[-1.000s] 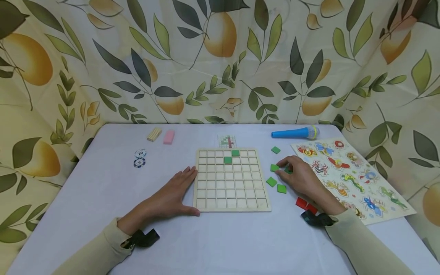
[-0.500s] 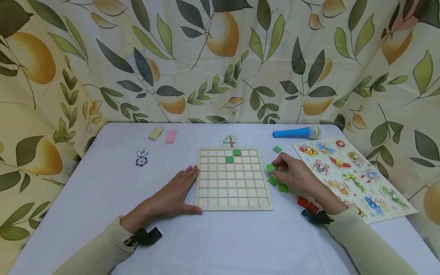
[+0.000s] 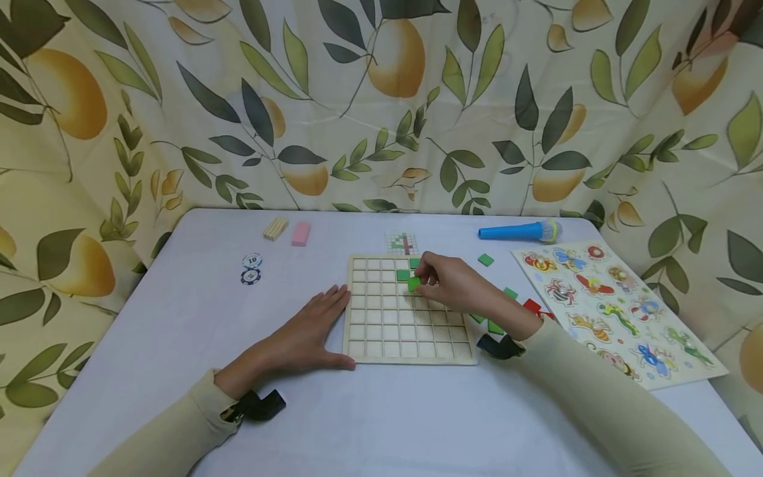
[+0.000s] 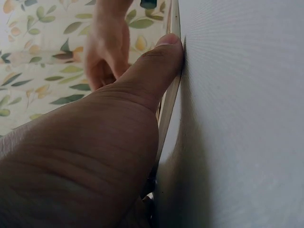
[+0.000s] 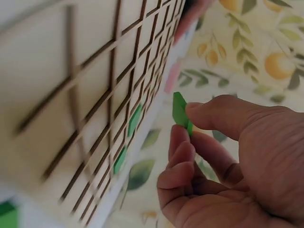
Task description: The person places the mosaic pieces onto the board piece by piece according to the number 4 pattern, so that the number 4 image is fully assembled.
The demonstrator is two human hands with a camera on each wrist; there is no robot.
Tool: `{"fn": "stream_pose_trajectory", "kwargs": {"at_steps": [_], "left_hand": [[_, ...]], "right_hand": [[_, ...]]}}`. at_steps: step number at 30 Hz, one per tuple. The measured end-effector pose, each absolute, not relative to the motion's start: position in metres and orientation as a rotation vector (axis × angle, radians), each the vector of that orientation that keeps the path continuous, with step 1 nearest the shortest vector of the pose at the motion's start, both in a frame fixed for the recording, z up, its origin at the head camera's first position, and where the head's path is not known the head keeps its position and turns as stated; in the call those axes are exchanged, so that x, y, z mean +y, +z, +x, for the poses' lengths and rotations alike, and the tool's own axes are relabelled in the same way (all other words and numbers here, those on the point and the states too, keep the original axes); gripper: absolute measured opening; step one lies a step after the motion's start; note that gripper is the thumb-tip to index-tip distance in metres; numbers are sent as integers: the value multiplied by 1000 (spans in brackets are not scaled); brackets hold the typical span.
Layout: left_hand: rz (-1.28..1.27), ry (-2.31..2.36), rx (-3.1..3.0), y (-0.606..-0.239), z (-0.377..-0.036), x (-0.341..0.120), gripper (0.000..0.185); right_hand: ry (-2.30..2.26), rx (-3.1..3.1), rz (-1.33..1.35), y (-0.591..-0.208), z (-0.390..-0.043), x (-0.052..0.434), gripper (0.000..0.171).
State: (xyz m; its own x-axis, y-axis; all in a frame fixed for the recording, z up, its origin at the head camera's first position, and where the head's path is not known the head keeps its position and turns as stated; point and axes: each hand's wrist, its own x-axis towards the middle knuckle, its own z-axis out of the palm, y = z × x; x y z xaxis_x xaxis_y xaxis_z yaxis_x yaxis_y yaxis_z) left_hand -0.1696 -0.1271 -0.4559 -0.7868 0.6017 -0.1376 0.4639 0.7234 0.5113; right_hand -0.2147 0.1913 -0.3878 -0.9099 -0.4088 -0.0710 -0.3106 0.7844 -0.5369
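My right hand pinches a green square tile between thumb and fingers above the upper part of a pale wooden grid board. In the right wrist view the pinched tile is tilted and stands clear of the board. Two green tiles lie in cells near the board's far edge, one partly behind the fingers. My left hand rests at the board's left edge with fingers straight, and its thumb touches the near corner.
Behind the board lies a small printed pattern card. Loose green tiles and red tiles are to the right, partly under the forearm. Beyond them are a sticker sheet, a blue toy microphone, and at left an eraser, sticks and chips.
My right hand has picked up a green tile from the loose ones at the right and carried it left over the board. The left hand has stayed at the board's edge.
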Motion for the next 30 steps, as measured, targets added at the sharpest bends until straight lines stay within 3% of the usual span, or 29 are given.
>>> {"fn": "stream_pose_trajectory", "kwargs": {"at_steps": [9,30], "left_hand": [[823,651,2619,-459,-173,-126,133],[809,623,2626,-455,-173,-127,134]], "right_hand": [[-641,2723,-669,-397,-236,154,16],[-626,2712,-658,-403,-243,134,13]]}}
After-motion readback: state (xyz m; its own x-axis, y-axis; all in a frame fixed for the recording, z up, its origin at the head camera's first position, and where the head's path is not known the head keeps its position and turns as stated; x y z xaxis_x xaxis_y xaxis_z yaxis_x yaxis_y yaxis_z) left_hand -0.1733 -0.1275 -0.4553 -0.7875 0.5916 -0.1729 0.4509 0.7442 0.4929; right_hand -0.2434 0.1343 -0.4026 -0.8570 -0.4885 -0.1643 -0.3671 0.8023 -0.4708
